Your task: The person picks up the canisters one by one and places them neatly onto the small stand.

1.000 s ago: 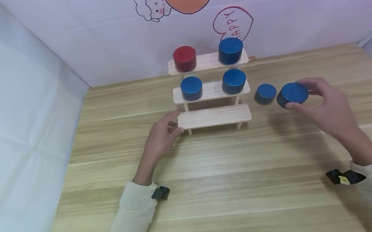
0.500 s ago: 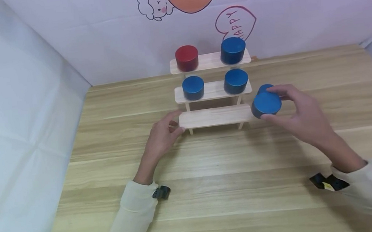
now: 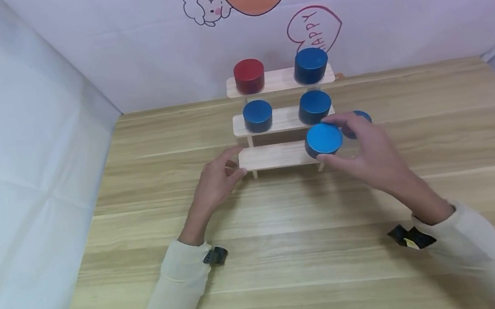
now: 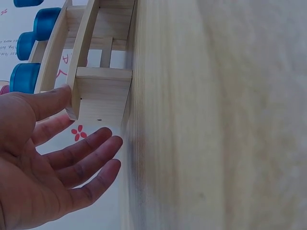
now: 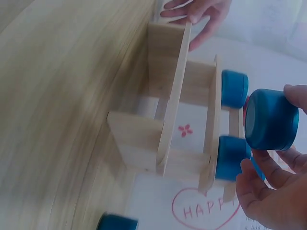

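My right hand (image 3: 375, 157) holds a blue round tin (image 3: 323, 140) between thumb and fingers over the right end of the bottom shelf (image 3: 273, 156) of a three-step wooden stand. A gap shows between this tin (image 5: 271, 120) and the shelf (image 5: 175, 96) in the right wrist view. At the stand's left end, my left hand (image 3: 217, 181) pinches that bottom shelf at its corners with thumb and index finger; its other fingers (image 4: 96, 165) are spread free. The middle shelf bears two blue tins. A red tin (image 3: 249, 77) and a blue tin (image 3: 311, 66) stand on the top shelf.
Another blue tin (image 3: 362, 115) stands on the wooden table (image 3: 279, 264) right of the stand, partly hidden by my right hand. A white printed cloth (image 3: 147, 58) hangs behind the stand, and a white sheet (image 3: 23, 177) closes off the left side.
My right hand has carried the blue tin leftward, from beside the stand to over the right end of the bottom shelf. My left hand has stayed at the shelf's left end.
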A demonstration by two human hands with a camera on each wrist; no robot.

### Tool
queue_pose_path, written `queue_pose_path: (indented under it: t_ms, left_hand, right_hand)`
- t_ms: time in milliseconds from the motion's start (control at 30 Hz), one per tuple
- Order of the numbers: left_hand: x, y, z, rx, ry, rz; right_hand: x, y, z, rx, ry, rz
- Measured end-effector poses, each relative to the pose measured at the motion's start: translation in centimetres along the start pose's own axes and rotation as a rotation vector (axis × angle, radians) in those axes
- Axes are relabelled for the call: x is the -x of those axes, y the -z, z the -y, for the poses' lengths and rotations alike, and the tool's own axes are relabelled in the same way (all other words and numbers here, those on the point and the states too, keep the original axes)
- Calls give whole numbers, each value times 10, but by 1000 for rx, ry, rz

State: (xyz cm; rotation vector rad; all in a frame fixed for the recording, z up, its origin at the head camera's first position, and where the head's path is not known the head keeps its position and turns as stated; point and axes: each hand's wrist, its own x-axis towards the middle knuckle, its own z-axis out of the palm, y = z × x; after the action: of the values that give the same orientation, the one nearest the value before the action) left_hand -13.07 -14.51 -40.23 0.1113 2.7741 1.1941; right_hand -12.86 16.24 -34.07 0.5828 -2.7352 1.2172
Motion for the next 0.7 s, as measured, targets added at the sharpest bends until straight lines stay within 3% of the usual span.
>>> queue_pose_path:
  t_ms: [367, 700]
  left_hand:
    - [0, 0, 0, 1, 8, 5]
    - [1, 0, -1, -4, 11, 3]
  right_hand:
    - [-13, -29, 22, 45, -30, 86]
    - [-25, -50, 20, 143, 51, 93]
